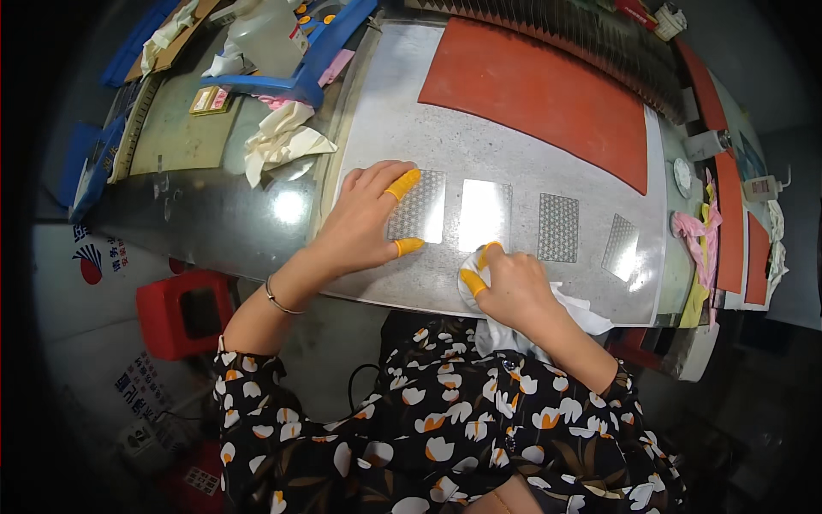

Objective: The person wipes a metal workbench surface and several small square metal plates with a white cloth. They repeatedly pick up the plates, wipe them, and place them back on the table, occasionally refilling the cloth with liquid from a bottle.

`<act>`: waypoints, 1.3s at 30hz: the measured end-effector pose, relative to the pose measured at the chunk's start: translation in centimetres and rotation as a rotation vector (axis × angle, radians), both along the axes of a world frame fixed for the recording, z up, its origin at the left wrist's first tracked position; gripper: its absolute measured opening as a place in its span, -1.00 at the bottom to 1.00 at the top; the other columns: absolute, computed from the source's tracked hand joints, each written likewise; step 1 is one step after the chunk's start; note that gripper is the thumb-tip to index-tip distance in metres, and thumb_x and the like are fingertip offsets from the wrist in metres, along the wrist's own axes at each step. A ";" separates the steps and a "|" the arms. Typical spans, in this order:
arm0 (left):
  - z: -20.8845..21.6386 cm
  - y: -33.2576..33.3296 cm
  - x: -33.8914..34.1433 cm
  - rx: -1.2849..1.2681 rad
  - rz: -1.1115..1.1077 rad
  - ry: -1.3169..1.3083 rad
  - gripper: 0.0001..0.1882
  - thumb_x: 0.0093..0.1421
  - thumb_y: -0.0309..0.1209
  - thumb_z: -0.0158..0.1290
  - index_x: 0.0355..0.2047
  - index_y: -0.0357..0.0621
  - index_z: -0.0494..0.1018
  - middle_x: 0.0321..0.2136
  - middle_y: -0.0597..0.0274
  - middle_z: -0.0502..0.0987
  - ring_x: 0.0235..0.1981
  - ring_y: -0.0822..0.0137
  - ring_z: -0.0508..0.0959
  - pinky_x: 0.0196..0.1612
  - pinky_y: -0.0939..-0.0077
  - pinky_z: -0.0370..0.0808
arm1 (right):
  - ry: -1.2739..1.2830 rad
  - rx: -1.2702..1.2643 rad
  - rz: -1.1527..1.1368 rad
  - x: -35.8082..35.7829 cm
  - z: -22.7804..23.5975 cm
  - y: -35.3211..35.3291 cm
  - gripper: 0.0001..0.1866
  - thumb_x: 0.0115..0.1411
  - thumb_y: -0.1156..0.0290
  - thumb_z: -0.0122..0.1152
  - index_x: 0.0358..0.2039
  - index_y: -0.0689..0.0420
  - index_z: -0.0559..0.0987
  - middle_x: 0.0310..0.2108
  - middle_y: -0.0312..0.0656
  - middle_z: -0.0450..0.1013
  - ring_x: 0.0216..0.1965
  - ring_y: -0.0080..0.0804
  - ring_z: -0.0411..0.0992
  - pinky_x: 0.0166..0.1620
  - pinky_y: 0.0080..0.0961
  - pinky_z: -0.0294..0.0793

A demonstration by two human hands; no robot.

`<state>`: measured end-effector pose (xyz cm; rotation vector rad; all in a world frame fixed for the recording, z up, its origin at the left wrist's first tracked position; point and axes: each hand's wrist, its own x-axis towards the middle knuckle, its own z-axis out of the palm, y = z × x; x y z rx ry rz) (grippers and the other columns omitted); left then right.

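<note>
Yellow finger cots cover the thumb and index finger of my left hand (364, 214). That hand grips a thin patterned metal plate (428, 207) by its edges, the thumb at the near edge and the index finger toward the far one. My right hand (518, 287), also with two yellow cots, is closed on a white cloth (582, 313), bunched under the fingers and trailing over the table's front edge. Just beyond it lies a bright, reflective plate (485, 210). Farther right are a dotted plate (558, 227) and a tilted, shiny plate (621, 247).
A red-brown mat (539, 94) covers the far part of the grey worktable (377, 111), with a row of upright thin sheets (582, 47) behind. Crumpled white cloth (287, 146) and a blue tray (282, 86) stand left; a pink rag (702, 236) hangs right. A red stool (184, 313) is below left.
</note>
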<state>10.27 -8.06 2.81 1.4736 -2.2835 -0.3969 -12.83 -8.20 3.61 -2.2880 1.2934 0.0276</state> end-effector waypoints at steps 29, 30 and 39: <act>-2.8 7.9 -1.6 -0.305 0.264 0.173 -0.65 -0.12 -0.62 0.04 -0.24 -0.37 0.39 -0.19 -0.01 0.46 -0.23 0.09 0.49 -0.26 0.32 0.38 | -0.323 -0.059 0.091 8.8 -1.1 -3.4 -0.77 -0.14 0.39 0.15 -0.55 0.33 0.45 -0.63 0.07 0.43 -0.53 -0.01 0.47 -0.43 -0.24 0.46; -3.1 8.0 -1.7 -0.339 0.306 0.204 -0.65 -0.10 -0.64 0.03 -0.22 -0.38 0.38 -0.19 -0.03 0.46 -0.24 0.10 0.49 -0.27 0.35 0.39 | -0.355 -0.086 0.124 8.8 -1.1 -3.0 -0.78 -0.15 0.40 0.14 -0.55 0.33 0.45 -0.62 0.08 0.44 -0.51 -0.01 0.47 -0.43 -0.24 0.45; -3.2 6.6 -2.1 -0.027 0.626 0.800 -0.51 0.09 -0.59 -0.07 0.06 -0.35 0.17 -0.10 0.02 0.39 -0.21 0.30 0.46 -0.13 0.56 0.35 | -0.316 0.245 0.440 0.8 1.3 0.6 -0.73 -0.09 0.31 0.14 -0.45 0.27 0.46 -0.49 0.10 0.44 -0.40 0.01 0.44 -0.35 -0.17 0.39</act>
